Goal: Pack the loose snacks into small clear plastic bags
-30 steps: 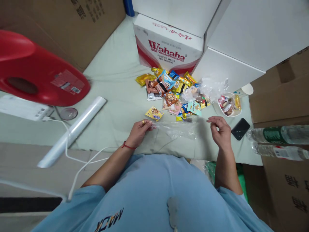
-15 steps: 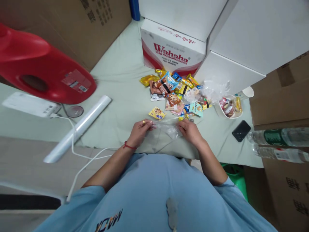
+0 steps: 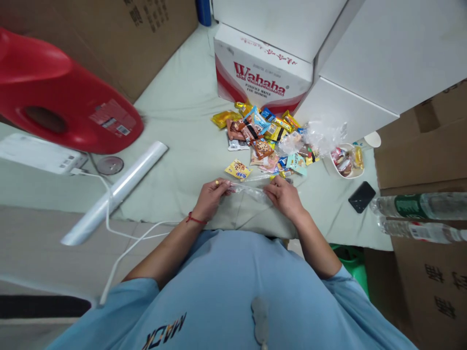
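Observation:
Between my hands a clear plastic bag (image 3: 251, 190) is stretched out above the table's front edge. My left hand (image 3: 211, 195) pinches one side of it, and my right hand (image 3: 282, 195) pinches the other; both are closed. Just beyond the bag lies a yellow cookie packet (image 3: 238, 169). Behind that is a pile of wrapped snacks (image 3: 260, 138) in several colours. A crumpled clear bag (image 3: 324, 136) rests at the pile's right side.
A white cup (image 3: 346, 171) with wrapped snacks stands to the right, near a black phone (image 3: 362, 197) and two plastic bottles (image 3: 419, 206). A Wahaba-style red and white carton (image 3: 262, 73) is behind. Leftward are a plastic roll (image 3: 116, 192), a white cable and a red jug (image 3: 73, 107).
The plastic bag is pulled straighter between my hands, and its lower part hangs less. My right hand has shifted slightly left. The view has moved a little.

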`<state>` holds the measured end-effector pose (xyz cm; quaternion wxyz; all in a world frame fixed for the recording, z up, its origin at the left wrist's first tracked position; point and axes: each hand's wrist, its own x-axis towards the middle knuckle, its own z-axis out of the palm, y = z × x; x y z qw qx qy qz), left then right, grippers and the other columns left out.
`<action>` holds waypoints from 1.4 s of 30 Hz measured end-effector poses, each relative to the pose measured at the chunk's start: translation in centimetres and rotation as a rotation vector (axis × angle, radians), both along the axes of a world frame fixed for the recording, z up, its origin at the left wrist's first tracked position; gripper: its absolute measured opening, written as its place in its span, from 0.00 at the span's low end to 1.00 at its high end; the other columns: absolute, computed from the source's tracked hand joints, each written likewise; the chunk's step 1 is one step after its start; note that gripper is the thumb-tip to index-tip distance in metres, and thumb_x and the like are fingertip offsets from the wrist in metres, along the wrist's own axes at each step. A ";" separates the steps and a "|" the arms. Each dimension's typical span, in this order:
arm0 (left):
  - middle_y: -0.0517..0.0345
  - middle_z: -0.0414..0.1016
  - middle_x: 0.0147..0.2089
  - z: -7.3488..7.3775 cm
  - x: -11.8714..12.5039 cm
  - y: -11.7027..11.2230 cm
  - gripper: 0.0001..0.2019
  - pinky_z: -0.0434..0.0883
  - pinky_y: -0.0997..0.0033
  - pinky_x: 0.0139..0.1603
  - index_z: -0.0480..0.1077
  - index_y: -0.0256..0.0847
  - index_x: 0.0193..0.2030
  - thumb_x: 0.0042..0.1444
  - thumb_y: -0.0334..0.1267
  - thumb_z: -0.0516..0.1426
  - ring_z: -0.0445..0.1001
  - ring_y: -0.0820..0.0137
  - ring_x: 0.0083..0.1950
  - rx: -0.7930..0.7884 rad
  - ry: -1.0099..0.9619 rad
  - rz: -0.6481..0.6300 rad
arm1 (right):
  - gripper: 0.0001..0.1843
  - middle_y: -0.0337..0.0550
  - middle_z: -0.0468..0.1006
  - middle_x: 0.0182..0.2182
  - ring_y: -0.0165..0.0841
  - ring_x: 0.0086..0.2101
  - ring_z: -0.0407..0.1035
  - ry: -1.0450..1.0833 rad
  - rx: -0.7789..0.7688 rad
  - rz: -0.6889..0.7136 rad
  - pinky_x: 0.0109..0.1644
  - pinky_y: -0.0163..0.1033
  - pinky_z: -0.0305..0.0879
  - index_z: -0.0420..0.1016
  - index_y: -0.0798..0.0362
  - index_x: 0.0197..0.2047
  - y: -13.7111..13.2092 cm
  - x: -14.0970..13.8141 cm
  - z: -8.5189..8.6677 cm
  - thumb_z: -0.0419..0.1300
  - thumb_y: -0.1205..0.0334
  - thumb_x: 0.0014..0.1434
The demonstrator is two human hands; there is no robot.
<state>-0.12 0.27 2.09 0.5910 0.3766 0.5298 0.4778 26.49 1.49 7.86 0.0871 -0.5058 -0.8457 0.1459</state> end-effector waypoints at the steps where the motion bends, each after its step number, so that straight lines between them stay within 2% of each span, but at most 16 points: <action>1: 0.55 0.82 0.35 0.1 0.0 0.0 0.18 0.71 0.71 0.38 0.80 0.38 0.32 0.52 0.54 0.68 0.78 0.68 0.36 -0.014 -0.020 0.013 | 0.14 0.48 0.78 0.42 0.38 0.40 0.71 0.048 0.047 0.016 0.38 0.39 0.64 0.84 0.48 0.44 -0.2 0.4 0.2 0.56 0.60 0.74; 4: 0.55 0.82 0.35 0.4 0.1 0.2 0.21 0.73 0.71 0.37 0.80 0.38 0.33 0.47 0.56 0.71 0.78 0.68 0.36 -0.086 -0.119 0.061 | 0.14 0.47 0.78 0.45 0.35 0.37 0.69 0.190 0.179 0.085 0.40 0.41 0.68 0.84 0.47 0.46 -1.4 2.0 1.2 0.56 0.61 0.73; 7: 0.55 0.81 0.34 0.6 0.0 0.4 0.25 0.76 0.68 0.39 0.79 0.39 0.36 0.43 0.59 0.72 0.79 0.66 0.38 -0.166 -0.234 0.097 | 0.12 0.47 0.79 0.49 0.36 0.40 0.70 0.282 0.259 0.139 0.43 0.43 0.73 0.84 0.45 0.49 -3.1 4.2 1.6 0.58 0.66 0.71; 11: 0.57 0.80 0.32 0.4 -0.7 0.3 0.26 0.75 0.69 0.39 0.76 0.40 0.36 0.45 0.62 0.71 0.79 0.66 0.38 -0.176 -0.187 0.137 | 0.14 0.47 0.77 0.52 0.38 0.46 0.73 0.310 0.272 0.097 0.47 0.45 0.79 0.83 0.43 0.49 -5.3 7.1 -0.1 0.59 0.69 0.69; 16: 0.56 0.79 0.31 -0.7 -2.3 -1.4 0.20 0.74 0.68 0.38 0.76 0.40 0.40 0.58 0.57 0.62 0.75 0.68 0.33 -0.115 0.187 0.118 | 0.14 0.47 0.76 0.53 0.37 0.48 0.74 0.362 0.277 -0.079 0.49 0.46 0.81 0.82 0.46 0.45 -6.4 9.5 -4.9 0.56 0.71 0.68; 19: 0.53 0.79 0.37 -0.9 -3.1 -3.0 0.19 0.76 0.63 0.41 0.77 0.39 0.48 0.59 0.51 0.59 0.76 0.65 0.36 -0.021 0.488 0.032 | 0.13 0.49 0.76 0.56 0.39 0.51 0.74 0.343 0.248 -0.125 0.52 0.49 0.80 0.82 0.48 0.41 -6.4 10.0 -6.5 0.56 0.71 0.65; 22: 0.42 0.77 0.53 -0.2 -3.5 -4.5 0.24 0.77 0.52 0.54 0.75 0.38 0.59 0.58 0.45 0.60 0.77 0.55 0.53 0.220 0.848 -0.008 | 0.15 0.50 0.74 0.60 0.45 0.58 0.69 0.311 0.302 -0.271 0.58 0.58 0.77 0.82 0.47 0.42 -6.2 10.2 -5.3 0.56 0.72 0.60; 25: 0.40 0.71 0.68 0.8 -3.1 -4.8 0.24 0.66 0.41 0.70 0.75 0.44 0.63 0.60 0.35 0.57 0.66 0.48 0.71 0.536 1.105 -0.092 | 0.18 0.52 0.74 0.59 0.48 0.60 0.68 0.402 0.391 -0.419 0.60 0.62 0.73 0.82 0.46 0.47 -5.6 9.4 -2.4 0.54 0.71 0.62; 27: 0.50 0.73 0.70 1.5 -2.3 -4.1 0.23 0.57 0.39 0.75 0.77 0.52 0.59 0.61 0.29 0.53 0.61 0.52 0.77 0.731 1.151 -0.262 | 0.18 0.52 0.78 0.53 0.47 0.56 0.71 0.440 0.328 -0.327 0.60 0.61 0.73 0.82 0.46 0.49 -5.0 8.1 -0.8 0.54 0.69 0.64; 29: 0.56 0.76 0.69 1.9 -1.2 -2.8 0.24 0.51 0.37 0.78 0.78 0.54 0.55 0.62 0.26 0.51 0.63 0.56 0.76 0.849 1.115 -0.496 | 0.18 0.51 0.81 0.49 0.46 0.52 0.73 0.405 0.187 -0.106 0.59 0.61 0.73 0.82 0.46 0.51 -4.6 6.4 -0.1 0.54 0.68 0.66; 31: 0.54 0.79 0.65 2.1 -0.1 -1.5 0.22 0.47 0.33 0.78 0.78 0.51 0.56 0.61 0.28 0.50 0.70 0.56 0.72 0.838 1.069 -0.686 | 0.17 0.52 0.82 0.52 0.46 0.54 0.73 0.322 0.064 0.124 0.60 0.60 0.73 0.83 0.48 0.52 -4.9 5.0 -0.5 0.55 0.68 0.66; 33: 0.48 0.83 0.59 2.1 0.9 -0.7 0.19 0.44 0.29 0.77 0.78 0.46 0.54 0.63 0.32 0.51 0.76 0.54 0.65 0.743 1.057 -0.758 | 0.16 0.52 0.81 0.57 0.46 0.57 0.72 0.263 0.001 0.274 0.60 0.58 0.74 0.83 0.50 0.50 -6.2 4.4 -1.7 0.56 0.70 0.67; 35: 0.46 0.84 0.54 1.7 1.5 -0.7 0.15 0.44 0.26 0.76 0.79 0.43 0.49 0.66 0.39 0.52 0.78 0.52 0.61 0.657 1.076 -0.713 | 0.17 0.50 0.80 0.60 0.45 0.60 0.71 0.264 -0.026 0.304 0.60 0.55 0.75 0.83 0.50 0.49 -8.5 4.8 -3.0 0.56 0.72 0.68; 37: 0.44 0.84 0.54 1.0 1.8 -1.3 0.15 0.46 0.28 0.76 0.79 0.43 0.44 0.69 0.45 0.53 0.78 0.51 0.61 0.629 1.098 -0.625 | 0.17 0.49 0.79 0.62 0.44 0.62 0.70 0.305 -0.028 0.233 0.61 0.54 0.75 0.83 0.49 0.49 -11.2 6.1 -4.0 0.56 0.75 0.67; 40: 0.42 0.82 0.59 -0.2 2.2 -2.6 0.14 0.51 0.33 0.75 0.79 0.42 0.44 0.70 0.44 0.53 0.76 0.51 0.65 0.639 1.123 -0.524 | 0.18 0.51 0.78 0.64 0.44 0.63 0.71 0.374 0.026 0.058 0.62 0.57 0.75 0.83 0.48 0.49 -14.6 8.8 -4.5 0.56 0.76 0.66; 42: 0.40 0.81 0.61 -0.9 2.4 -3.2 0.14 0.54 0.36 0.74 0.79 0.41 0.49 0.70 0.42 0.53 0.75 0.52 0.67 0.638 1.150 -0.478 | 0.19 0.51 0.79 0.63 0.45 0.62 0.71 0.415 0.063 -0.041 0.62 0.60 0.74 0.82 0.47 0.48 -15.4 10.5 -4.3 0.55 0.76 0.65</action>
